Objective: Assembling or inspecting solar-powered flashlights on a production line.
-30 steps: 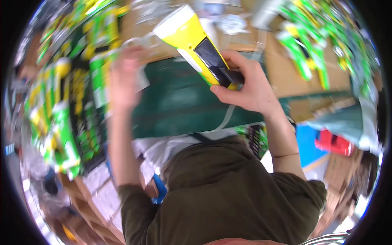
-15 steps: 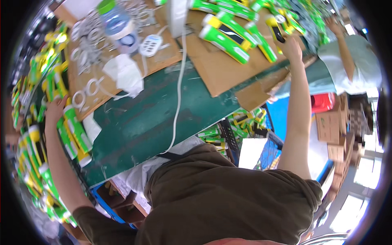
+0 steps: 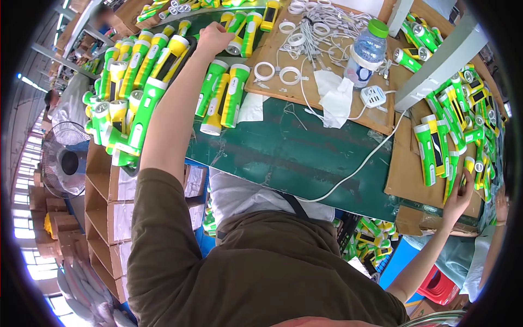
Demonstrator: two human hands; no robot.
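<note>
My left hand (image 3: pixel 216 39) reaches to the far left side of the bench, its fingers curled beside a green and yellow flashlight (image 3: pixel 251 35). Whatever those fingers may hold is hidden. On the right, my right hand (image 3: pixel 459 200) is open above cardboard, fingers apart, with the fingertips close to a yellow-headed flashlight (image 3: pixel 469 164). A few more flashlights (image 3: pixel 426 154) lie just left of that hand. Between my left forearm and the wooden board, other flashlights (image 3: pixel 235 95) lie side by side.
A wooden board (image 3: pixel 261 82) carries white cables and rings (image 3: pixel 265 71), a green-capped bottle (image 3: pixel 366 53) and a white power strip (image 3: pixel 373 96). A grey post (image 3: pixel 436 62) rises at right. Flashlights (image 3: pixel 136 65) are heaped at left, beyond which stands a fan (image 3: pixel 68 161). Another person's arm (image 3: pixel 500 218) shows at far right.
The view has swung left. My right hand, earlier closed around a flashlight, now has its fingers apart near the flashlights on the cardboard. My left hand has moved farther across the left flashlights.
</note>
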